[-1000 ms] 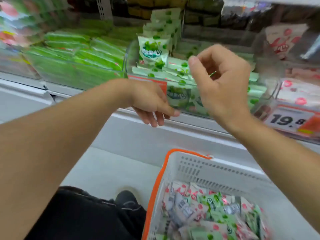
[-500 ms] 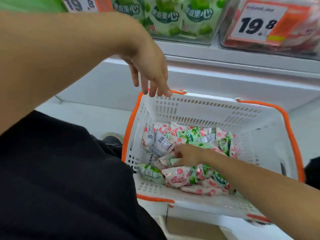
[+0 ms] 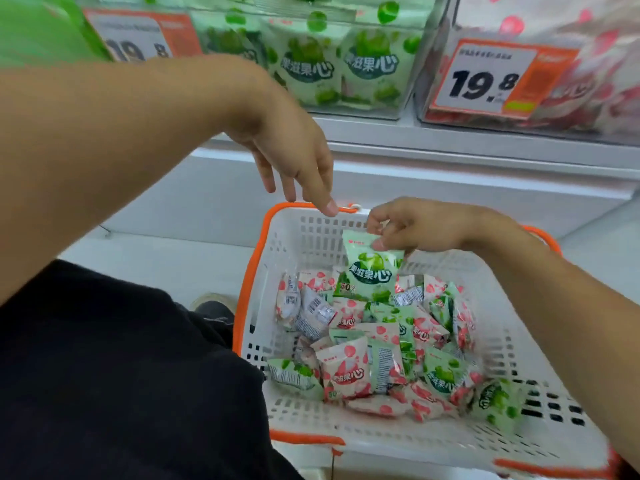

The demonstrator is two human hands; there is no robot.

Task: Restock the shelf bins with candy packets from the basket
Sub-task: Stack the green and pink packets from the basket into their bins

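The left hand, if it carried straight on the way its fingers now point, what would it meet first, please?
The left hand points its fingers down at the far rim of the basket; its fingertip looks almost on that orange rim, so that likely comes first, though depth is unclear.

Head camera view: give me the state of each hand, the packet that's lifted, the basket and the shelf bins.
Right hand: pinches the green packet's top edge.
Green packet: lifted, hanging above the pile.
Left hand: open, fingers down, holds nothing.
Basket: holds mixed packets.
Green bin: stocked.
Pink bin: stocked.
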